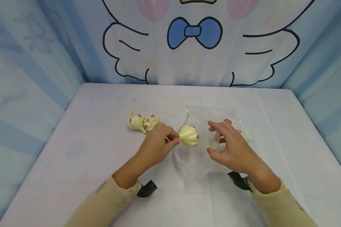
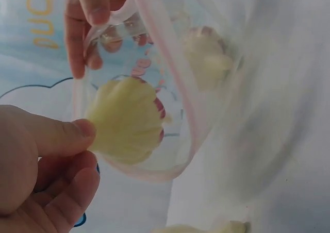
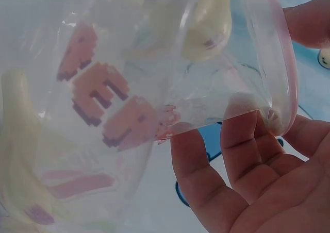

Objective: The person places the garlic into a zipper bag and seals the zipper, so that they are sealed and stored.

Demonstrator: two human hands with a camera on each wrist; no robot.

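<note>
Now I'm pinching a paw toy (image 1: 188, 136) in my left hand (image 1: 156, 144) at the bag (image 1: 216, 113) mouth, right hand (image 1: 233, 148) gripping the bag rim, two paws (image 1: 143, 122) lying leftward.

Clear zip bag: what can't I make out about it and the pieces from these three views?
- Head view: the right hand covers the middle of the clear zip bag, so the pieces inside cannot be counted.
- Right wrist view: the bag's film blurs its contents, and the frame edges cut them off.
- Left wrist view: the left hand hides the narrow end of the cream toy piece, hiding the grip.
</note>
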